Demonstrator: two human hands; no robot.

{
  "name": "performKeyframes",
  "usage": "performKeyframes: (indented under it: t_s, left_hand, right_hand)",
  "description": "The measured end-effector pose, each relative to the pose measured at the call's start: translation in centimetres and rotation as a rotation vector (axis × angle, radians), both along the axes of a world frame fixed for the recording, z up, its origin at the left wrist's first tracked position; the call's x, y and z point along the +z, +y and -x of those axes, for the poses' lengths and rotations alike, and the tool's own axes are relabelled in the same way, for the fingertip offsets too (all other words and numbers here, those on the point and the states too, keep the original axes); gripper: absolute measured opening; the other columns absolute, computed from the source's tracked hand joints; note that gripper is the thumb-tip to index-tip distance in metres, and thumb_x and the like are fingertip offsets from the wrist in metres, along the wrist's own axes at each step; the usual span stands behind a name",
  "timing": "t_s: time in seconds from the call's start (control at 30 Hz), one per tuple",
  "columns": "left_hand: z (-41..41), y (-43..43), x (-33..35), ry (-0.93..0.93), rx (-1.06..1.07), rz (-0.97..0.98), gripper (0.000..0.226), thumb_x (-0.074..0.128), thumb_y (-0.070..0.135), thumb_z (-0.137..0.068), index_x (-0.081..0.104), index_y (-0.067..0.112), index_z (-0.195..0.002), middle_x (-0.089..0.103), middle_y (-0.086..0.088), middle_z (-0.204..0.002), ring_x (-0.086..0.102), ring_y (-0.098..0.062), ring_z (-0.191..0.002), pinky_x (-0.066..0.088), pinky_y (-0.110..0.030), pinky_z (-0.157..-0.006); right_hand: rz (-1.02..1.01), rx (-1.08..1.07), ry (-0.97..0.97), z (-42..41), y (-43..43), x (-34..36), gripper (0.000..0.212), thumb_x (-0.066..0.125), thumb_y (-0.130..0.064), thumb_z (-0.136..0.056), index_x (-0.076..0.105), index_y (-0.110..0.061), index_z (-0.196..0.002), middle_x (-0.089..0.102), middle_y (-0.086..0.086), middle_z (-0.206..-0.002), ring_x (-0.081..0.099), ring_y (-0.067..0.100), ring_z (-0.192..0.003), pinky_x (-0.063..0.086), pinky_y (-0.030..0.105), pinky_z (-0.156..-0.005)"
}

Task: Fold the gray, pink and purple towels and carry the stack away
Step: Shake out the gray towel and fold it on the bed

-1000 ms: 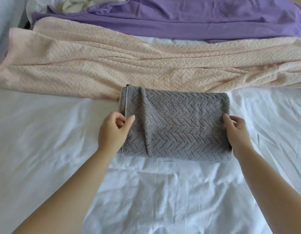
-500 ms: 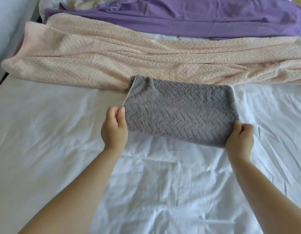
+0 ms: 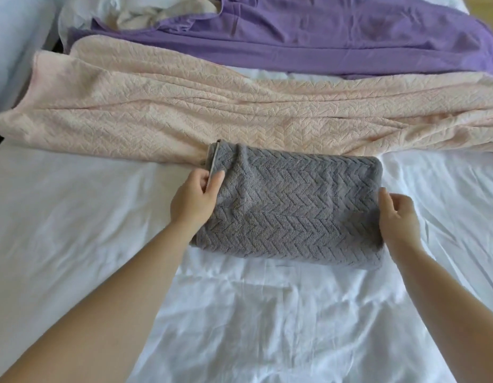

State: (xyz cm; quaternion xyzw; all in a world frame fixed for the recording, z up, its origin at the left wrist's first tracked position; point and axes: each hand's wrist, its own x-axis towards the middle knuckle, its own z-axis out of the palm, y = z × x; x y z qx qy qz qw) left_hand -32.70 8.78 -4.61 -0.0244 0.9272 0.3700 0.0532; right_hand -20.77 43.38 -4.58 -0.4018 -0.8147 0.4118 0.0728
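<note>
On a white bed (image 3: 74, 230), a person's left grip (image 3: 194, 199) pinches the trimmed left edge of the gray towel (image 3: 295, 211), thumb on top, apparently to keep the layers squared. The towel lies folded into a thick rectangle at the middle of the bed, its far edge touching the pink towel (image 3: 184, 117). At its right edge the right grip (image 3: 398, 217) sets a thumb against the fold, fingers loosely curled; whether it clasps the cloth cannot be told. A hand at each end suggests a last straightening or a lift. Behind, the pink towel sprawls unfolded across the bed, and the purple towel (image 3: 336, 37) lies rumpled beyond it. Both await folding, so the task looks about a third done.
</note>
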Motion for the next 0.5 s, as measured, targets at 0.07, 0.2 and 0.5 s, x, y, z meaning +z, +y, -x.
performKeyframes:
  t_s: [0.07,0.2,0.5]
  left_hand:
    - [2.9,1.6,0.5,-0.029,0.019,-0.049,0.039,0.049,0.059,-0.088,0.052,0.022,-0.098,0.053,0.015,-0.077,0.053,-0.009,-0.069,0.039,-0.028,-0.059]
    - [6.3,3.7,0.5,-0.021,0.150,-0.158,0.033,0.055,0.045,-0.091,0.057,0.013,-0.100,0.052,0.015,-0.078,0.053,-0.006,-0.070,0.042,-0.026,-0.062]
    - [10.4,2.5,-1.0,0.116,0.060,0.005,0.016,0.050,0.029,-0.097,0.051,0.013,-0.094,0.053,0.004,-0.076,0.048,-0.019,-0.070,0.030,-0.029,-0.056]
  right_hand:
    - [0.006,0.020,-0.001,2.4,0.3,0.5,0.057,0.043,-0.059,-0.087,0.058,-0.007,-0.104,0.057,0.004,-0.090,0.052,0.022,-0.081,0.035,0.031,-0.069]
    - [0.000,0.009,-0.093,6.4,0.5,0.9,0.054,0.044,-0.057,-0.090,0.054,-0.005,-0.100,0.052,0.005,-0.081,0.048,0.021,-0.069,0.037,0.032,-0.063]
    - [-0.079,-0.098,-0.016,9.2,0.6,-0.9,0.031,0.048,-0.038,-0.095,0.052,-0.009,-0.103,0.053,0.005,-0.095,0.048,0.023,-0.090,0.038,0.034,-0.079]
